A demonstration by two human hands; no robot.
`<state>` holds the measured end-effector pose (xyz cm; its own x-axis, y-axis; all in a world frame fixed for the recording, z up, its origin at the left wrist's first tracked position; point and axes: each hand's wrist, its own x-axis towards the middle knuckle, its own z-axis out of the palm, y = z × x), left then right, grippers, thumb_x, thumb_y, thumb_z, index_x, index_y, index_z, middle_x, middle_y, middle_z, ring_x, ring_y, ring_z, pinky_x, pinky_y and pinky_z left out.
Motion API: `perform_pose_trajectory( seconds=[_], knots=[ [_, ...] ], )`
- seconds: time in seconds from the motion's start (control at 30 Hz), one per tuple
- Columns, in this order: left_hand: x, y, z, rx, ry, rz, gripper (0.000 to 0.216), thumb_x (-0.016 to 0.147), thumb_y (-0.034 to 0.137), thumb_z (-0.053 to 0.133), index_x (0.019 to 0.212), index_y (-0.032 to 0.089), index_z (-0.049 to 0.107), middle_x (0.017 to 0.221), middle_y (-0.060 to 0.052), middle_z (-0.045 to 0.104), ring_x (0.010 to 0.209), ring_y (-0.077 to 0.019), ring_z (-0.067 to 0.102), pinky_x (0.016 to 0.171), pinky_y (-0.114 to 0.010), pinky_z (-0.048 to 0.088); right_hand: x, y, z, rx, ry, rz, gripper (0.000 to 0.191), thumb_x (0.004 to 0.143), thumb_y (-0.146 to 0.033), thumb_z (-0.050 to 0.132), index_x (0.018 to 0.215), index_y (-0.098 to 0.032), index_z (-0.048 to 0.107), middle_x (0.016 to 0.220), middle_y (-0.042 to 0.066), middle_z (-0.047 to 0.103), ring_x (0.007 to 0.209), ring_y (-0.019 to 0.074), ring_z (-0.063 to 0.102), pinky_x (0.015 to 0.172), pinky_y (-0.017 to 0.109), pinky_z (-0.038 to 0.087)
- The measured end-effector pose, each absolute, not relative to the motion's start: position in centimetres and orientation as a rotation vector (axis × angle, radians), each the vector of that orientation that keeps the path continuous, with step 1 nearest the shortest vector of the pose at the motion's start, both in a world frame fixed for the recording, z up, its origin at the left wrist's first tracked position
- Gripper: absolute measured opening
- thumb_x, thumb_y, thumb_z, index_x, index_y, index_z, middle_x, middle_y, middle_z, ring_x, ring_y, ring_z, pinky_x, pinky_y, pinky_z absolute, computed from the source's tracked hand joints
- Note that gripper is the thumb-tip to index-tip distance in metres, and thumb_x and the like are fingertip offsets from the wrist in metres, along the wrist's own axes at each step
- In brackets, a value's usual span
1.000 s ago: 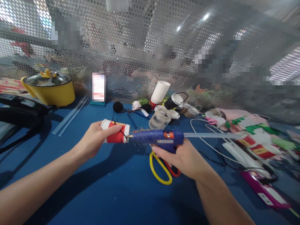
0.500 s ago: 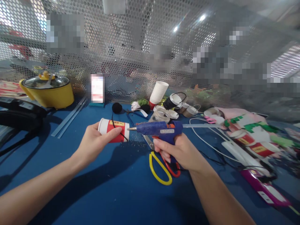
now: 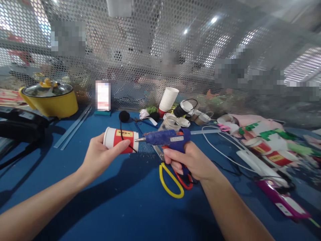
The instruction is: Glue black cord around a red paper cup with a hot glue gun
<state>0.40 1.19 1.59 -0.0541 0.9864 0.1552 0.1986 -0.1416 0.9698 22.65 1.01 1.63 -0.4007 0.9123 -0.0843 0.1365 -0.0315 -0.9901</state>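
Note:
A red and white paper cup (image 3: 111, 138) lies sideways in my left hand (image 3: 102, 152), whose thumb presses along its side. Black yarn (image 3: 121, 129) runs across the cup under my thumb and leads back to a black yarn ball (image 3: 124, 116). My right hand (image 3: 189, 160) is wrapped round the handle of a blue hot glue gun (image 3: 163, 137). Its metal nozzle points left, at the cup's end beside the yarn; whether it touches cannot be made out. A clear glue stick (image 3: 205, 132) protrudes from the gun's rear. Scissors (image 3: 173, 184) with yellow and red handles lie beneath my right hand.
A yellow electric pot (image 3: 54, 103) and a phone (image 3: 103, 96) stand at the back left. Clear glue sticks (image 3: 75, 127) lie nearby. Stacked paper cups (image 3: 169, 98) stand at the back. A purple power strip (image 3: 281, 197) and white cable (image 3: 223, 155) lie right.
The glue gun has shifted slightly left with my right hand, its nozzle now overlapping the cup's end a little more. My left hand still holds the cup almost in place.

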Motion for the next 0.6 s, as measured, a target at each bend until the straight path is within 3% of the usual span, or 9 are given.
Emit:
perform_pose_trajectory(
  seconds=[0.6],
  knots=[
    [0.49, 0.78, 1.71, 1.499, 1.302, 1.321, 0.020, 0.059, 0.026, 0.070, 0.076, 0.018, 0.067, 0.072, -0.002, 0.070, 0.067, -0.0194, 0.063, 0.056, -0.024, 0.051, 22.58, 1.38, 1.57, -1.104, -1.438, 1.562, 0.028, 0.075, -0.033, 0.055, 0.057, -0.013, 0.053, 0.037, -0.007, 0.037, 0.031, 0.0030, 0.035, 0.031, 0.016, 0.027]
  ],
)
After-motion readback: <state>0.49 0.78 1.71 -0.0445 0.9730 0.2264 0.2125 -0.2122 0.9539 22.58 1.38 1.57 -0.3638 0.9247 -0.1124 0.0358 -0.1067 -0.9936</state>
